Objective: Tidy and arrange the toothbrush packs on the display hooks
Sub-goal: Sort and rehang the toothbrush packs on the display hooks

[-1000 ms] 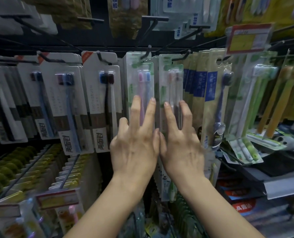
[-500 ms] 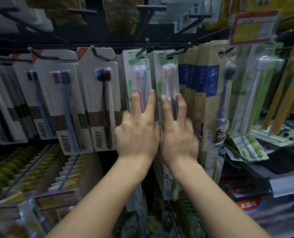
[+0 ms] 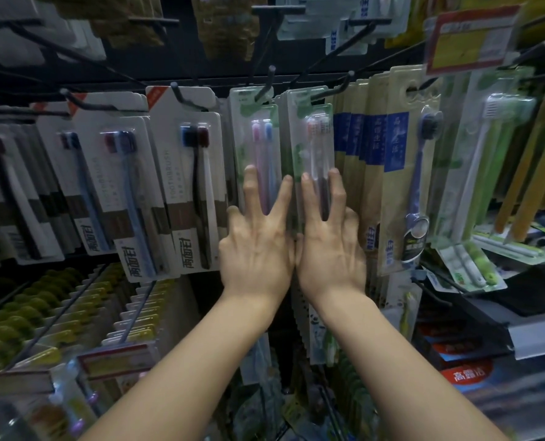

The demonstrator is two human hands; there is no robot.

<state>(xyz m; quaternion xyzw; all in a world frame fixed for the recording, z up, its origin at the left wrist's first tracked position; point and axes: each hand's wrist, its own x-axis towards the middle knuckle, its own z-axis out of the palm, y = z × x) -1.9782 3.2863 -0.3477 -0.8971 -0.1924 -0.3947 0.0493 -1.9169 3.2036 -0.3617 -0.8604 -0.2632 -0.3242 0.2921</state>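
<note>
At the centre of the frame two bare hands lie flat against neighbouring stacks of toothbrush packs. The left hand (image 3: 258,249) has its fingers straight and spread, pressing on the front of the pink-and-blue pack (image 3: 258,144), which hangs from a black hook (image 3: 266,82) in the upper middle. The right hand (image 3: 330,253) sits just beside it, the two touching along their inner edges, and its straight fingers press on the clear pack (image 3: 314,138) to the right, hung on its own hook (image 3: 334,89). Neither hand curls round anything; both are released and simply pushing flat.

To the left of centre hang white card packs (image 3: 185,186) with dark-headed brushes, in several rows running to the left edge. Right of the hands hang beige packs with blue labels (image 3: 395,148), then a pack with a purple brush (image 3: 419,173). A red-bordered price tag (image 3: 471,36) sits at the upper right. In the lower left, rows of yellow-green goods (image 3: 16,316) hang on long pegs (too blurred to tell what they are).
</note>
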